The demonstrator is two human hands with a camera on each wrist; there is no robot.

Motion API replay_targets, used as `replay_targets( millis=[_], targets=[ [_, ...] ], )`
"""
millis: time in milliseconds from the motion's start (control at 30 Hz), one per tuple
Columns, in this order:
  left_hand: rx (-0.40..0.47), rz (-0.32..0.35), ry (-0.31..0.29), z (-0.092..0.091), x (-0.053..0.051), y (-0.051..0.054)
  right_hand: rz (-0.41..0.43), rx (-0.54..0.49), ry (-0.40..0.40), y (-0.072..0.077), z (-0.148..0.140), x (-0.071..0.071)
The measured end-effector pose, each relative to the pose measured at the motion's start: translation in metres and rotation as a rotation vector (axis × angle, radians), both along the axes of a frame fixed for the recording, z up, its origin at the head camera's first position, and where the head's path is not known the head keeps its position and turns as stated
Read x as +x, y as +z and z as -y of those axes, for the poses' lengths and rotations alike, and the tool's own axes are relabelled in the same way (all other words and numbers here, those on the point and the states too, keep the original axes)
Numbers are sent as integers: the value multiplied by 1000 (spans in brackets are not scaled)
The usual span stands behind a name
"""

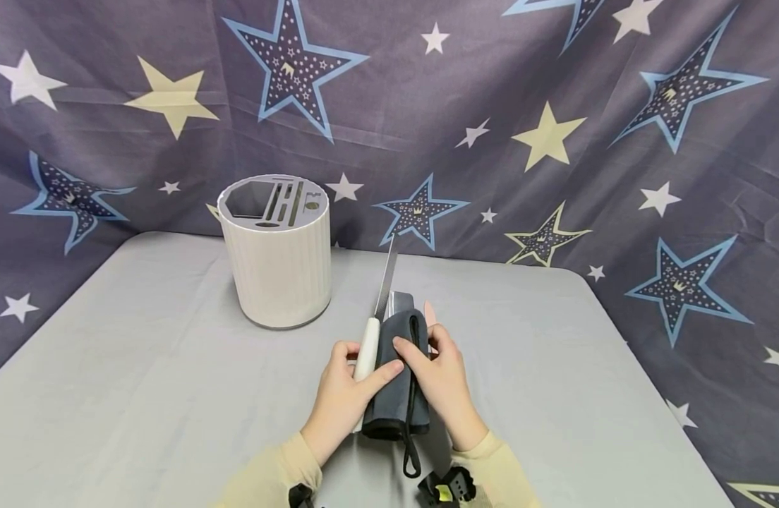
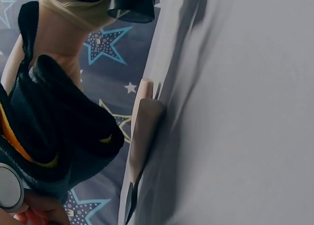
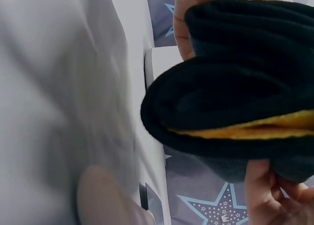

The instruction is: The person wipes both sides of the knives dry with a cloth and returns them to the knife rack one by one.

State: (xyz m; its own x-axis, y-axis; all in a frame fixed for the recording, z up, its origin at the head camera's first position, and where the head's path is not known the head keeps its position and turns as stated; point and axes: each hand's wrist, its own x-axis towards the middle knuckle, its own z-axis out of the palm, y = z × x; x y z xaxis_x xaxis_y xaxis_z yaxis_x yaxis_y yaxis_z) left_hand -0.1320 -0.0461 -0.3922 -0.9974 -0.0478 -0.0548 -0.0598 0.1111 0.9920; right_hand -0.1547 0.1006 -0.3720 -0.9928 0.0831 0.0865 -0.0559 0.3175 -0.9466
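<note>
Between the two hands is a folded dark grey cloth with black edging and a hanging loop. My left hand curls its fingers round a knife's white handle, its thumb on the cloth; the blade points away. My right hand grips the cloth's right side, its thumb on top. Past the cloth's far end a metallic blade and a pink tip show. In the right wrist view, yellow lining shows inside the cloth. Pinkish handles lie on the table in the left wrist view.
A white ribbed knife block with a slotted grey top stands at the back left of the grey-covered table. A star-patterned curtain hangs behind the table and along its sides.
</note>
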Motion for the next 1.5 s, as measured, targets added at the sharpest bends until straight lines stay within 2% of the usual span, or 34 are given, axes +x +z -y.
replay_targets(
  millis=[367, 667, 1033, 1167, 1500],
  targets=[
    [62, 4, 10, 4, -2, 2, 17, -55, -27, 1, -7, -1],
    [48, -20, 93, 9, -7, 0, 22, -112, -51, 3, -12, -2],
    [127, -43, 150, 13, -10, 4, 31, -143, -61, 7, -14, -2],
    [160, -36, 163, 15, -11, 5, 33, -142, -56, 7, -14, -3],
    [176, -30, 173, 16, -11, 6, 34, -131, -50, 5, -14, -3]
  ],
)
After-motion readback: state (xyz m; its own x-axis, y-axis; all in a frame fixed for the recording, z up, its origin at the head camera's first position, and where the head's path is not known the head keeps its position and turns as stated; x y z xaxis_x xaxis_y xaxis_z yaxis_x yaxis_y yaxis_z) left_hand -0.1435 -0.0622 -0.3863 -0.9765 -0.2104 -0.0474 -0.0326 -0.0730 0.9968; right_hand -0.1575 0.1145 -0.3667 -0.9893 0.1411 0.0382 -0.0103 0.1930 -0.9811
